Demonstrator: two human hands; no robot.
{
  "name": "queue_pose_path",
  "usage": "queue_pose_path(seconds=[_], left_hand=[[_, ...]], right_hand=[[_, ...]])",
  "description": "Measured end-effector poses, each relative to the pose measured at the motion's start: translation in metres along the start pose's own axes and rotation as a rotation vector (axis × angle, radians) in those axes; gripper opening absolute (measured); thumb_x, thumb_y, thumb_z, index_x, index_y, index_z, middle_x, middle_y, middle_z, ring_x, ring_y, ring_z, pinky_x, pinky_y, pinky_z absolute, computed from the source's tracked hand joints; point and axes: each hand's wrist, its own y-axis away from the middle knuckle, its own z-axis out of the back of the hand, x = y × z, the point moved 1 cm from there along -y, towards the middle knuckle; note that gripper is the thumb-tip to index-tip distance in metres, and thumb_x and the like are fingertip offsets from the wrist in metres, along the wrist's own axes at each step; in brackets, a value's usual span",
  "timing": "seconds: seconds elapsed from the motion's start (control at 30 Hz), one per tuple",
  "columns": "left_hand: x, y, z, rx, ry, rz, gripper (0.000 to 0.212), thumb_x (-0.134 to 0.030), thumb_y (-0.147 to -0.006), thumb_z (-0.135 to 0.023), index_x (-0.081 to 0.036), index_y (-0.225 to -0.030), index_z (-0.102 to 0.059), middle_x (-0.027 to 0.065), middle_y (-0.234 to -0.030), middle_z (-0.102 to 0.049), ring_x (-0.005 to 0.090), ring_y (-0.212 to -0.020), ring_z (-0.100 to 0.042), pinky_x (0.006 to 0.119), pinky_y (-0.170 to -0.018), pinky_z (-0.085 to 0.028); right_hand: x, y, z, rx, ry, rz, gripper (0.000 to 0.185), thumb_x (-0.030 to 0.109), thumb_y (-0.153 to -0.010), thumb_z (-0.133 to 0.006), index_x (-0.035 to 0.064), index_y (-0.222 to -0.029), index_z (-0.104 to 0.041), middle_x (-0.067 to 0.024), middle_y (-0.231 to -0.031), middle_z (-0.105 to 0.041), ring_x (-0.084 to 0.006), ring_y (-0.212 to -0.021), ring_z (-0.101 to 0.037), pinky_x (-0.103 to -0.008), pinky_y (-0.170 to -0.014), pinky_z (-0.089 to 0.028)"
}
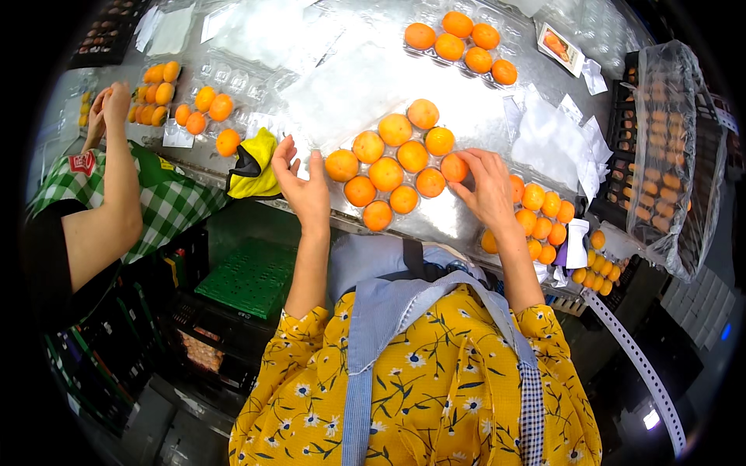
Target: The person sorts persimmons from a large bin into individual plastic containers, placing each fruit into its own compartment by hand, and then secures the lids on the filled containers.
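Several orange citrus fruits (pixel 385 174) sit in rows in a clear plastic tray on the metal table, right before me. The thumb and fingers of my right hand (pixel 486 186) are around an orange citrus fruit (pixel 454 168) at the tray's right corner. My left hand (pixel 303 183) is raised left of the tray, fingers apart, holding nothing. Close to its left lies a yellow and black glove or cloth (pixel 256 164). Beyond the tray stands another clear tray with orange fruits (pixel 449 46). More filled trays (pixel 542 221) are right of my right hand.
A co-worker's hands (pixel 111 105) are at the left, by filled trays (pixel 156 93). White paper sheets (pixel 553 140) lie on the metal table (pixel 349 76). A black crate under plastic film (pixel 664 151) stands at the right, stacked clear trays (pixel 588 29) at the back. A green crate (pixel 247 279) is below left.
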Motion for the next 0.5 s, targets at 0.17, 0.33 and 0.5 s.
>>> queue_pose_path(seconds=[0.17, 0.33, 0.5], left_hand=[[-0.033, 0.018, -0.013, 0.163, 0.146, -0.097, 0.037, -0.004, -0.079, -0.057, -0.002, -0.114, -0.045, 0.0076, -0.109, -0.049, 0.0171, -0.098, -0.049, 0.031, -0.086, -0.04], [-0.068, 0.046, -0.035, 0.625, 0.345, 0.041, 0.049, -0.003, -0.072, -0.067, -0.006, -0.116, -0.045, 0.0064, -0.109, -0.051, 0.0152, -0.092, -0.054, 0.028, -0.079, -0.046], [-0.081, 0.063, -0.048, 1.065, 0.465, 0.11, 0.06, 0.001, -0.069, -0.072, -0.003, -0.12, -0.041, 0.0084, -0.121, -0.046, 0.0164, -0.103, -0.053, 0.029, -0.087, -0.044]], right_hand=[[0.005, 0.009, 0.002, -0.085, -0.055, 0.058, 0.044, 0.011, -0.066, -0.071, 0.005, -0.105, -0.052, -0.0101, -0.104, -0.054, -0.0281, -0.098, -0.049, -0.0359, -0.083, -0.041], [0.029, 0.021, 0.013, -0.343, -0.53, 0.036, 0.056, -0.002, -0.059, -0.074, 0.0037, -0.109, -0.047, -0.0127, -0.105, -0.052, -0.0267, -0.099, -0.051, -0.0351, -0.085, -0.042], [0.042, 0.026, 0.017, -0.394, -0.628, 0.198, 0.062, -0.002, -0.058, -0.074, 0.0033, -0.112, -0.044, -0.014, -0.108, -0.049, -0.0287, -0.098, -0.051, -0.0359, -0.085, -0.042]])
